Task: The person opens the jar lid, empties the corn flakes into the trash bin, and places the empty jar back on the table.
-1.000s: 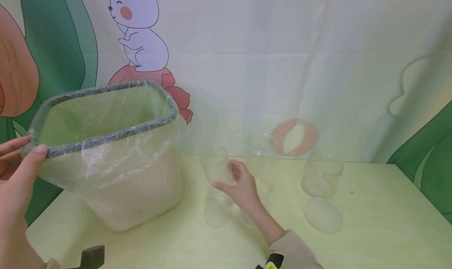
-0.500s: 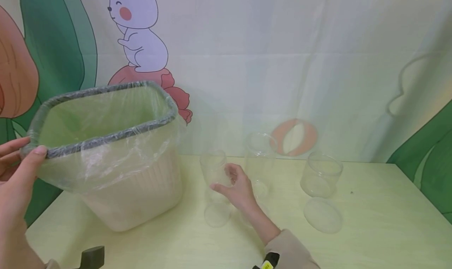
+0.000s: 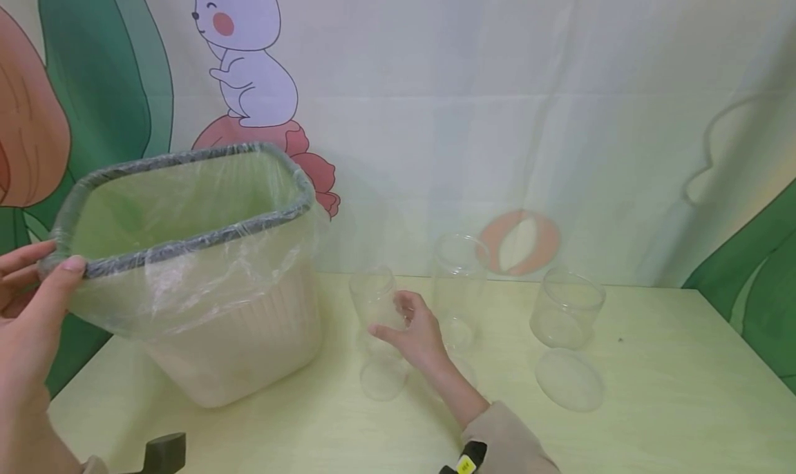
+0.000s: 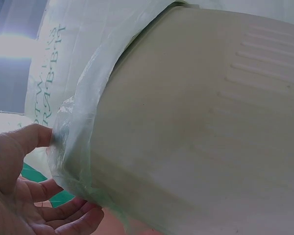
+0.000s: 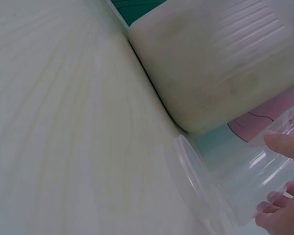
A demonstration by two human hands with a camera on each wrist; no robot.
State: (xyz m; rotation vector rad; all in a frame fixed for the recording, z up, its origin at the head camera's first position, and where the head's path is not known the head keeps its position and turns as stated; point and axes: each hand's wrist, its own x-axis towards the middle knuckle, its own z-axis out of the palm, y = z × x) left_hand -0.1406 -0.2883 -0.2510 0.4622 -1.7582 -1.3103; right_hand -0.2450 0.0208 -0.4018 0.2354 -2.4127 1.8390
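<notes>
My left hand pinches the near left corner of a trash bin, thumb outside and fingers behind. A clear plastic bag lines the bin and folds over its grey rim. My right hand grips a small clear jar from its right side, thumb and fingers around the wall, as the right wrist view also shows on the jar. The jar stands close to the table; contact beneath it is hard to see. A round clear lid lies just in front of it.
Right of my hand stands a tall clear jar. A wide, short jar is farther right, with a round lid before it. My forearm partly covers another lid. A printed cloth hangs behind the table.
My right hand and the small jar have shifted slightly left and down. The left hand and the bin stay where they were.
</notes>
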